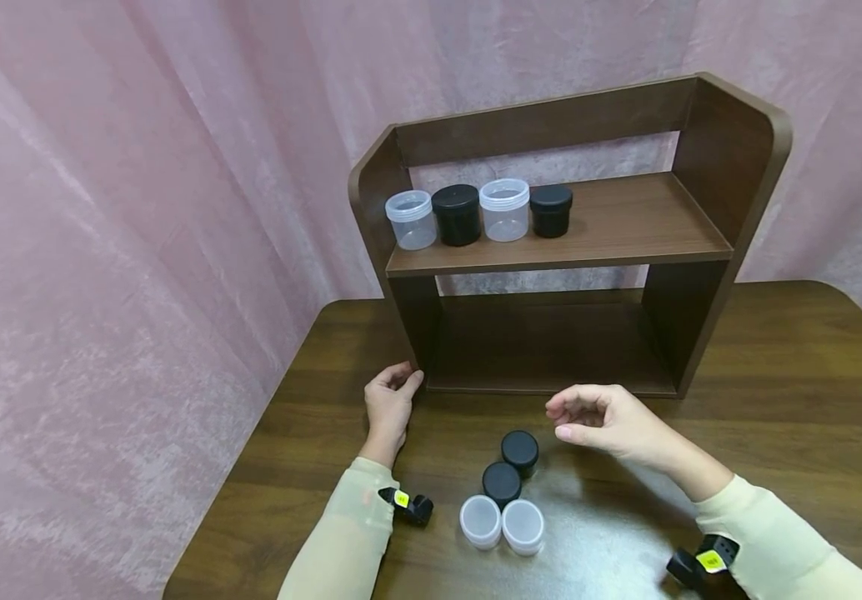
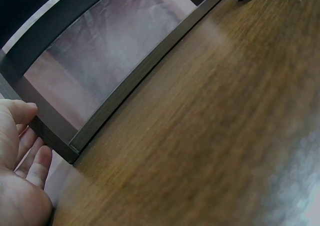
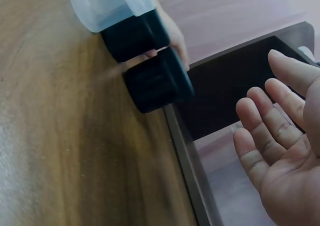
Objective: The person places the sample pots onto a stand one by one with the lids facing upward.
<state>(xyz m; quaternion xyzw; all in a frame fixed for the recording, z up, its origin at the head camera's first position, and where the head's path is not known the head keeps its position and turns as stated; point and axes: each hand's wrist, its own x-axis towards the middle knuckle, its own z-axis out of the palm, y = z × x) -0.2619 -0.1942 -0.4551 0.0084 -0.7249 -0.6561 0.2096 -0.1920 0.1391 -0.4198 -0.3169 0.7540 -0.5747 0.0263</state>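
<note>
My left hand (image 1: 388, 408) is at the lower left corner of a brown wooden two-tier shelf (image 1: 641, 217). In the left wrist view its thumb is on the front of the side panel (image 2: 52, 138) and the fingers reach round behind, holding the panel. My right hand (image 1: 614, 423) hovers in front of the shelf's lower right part, fingers loosely bent and nothing in them. Nearest to it on the table are two black lidded jars (image 1: 519, 450) (image 1: 502, 483). Two translucent white-topped jars (image 1: 480, 521) (image 1: 523, 527) stand closer to me.
On the upper tier, from the left, stand a clear jar (image 1: 412, 223), a black jar (image 1: 457, 218), another clear jar (image 1: 505, 213) and a smaller black jar (image 1: 551, 215). The shelf stands on a brown wooden table (image 1: 814, 400), with a pink curtain (image 1: 176, 208) behind.
</note>
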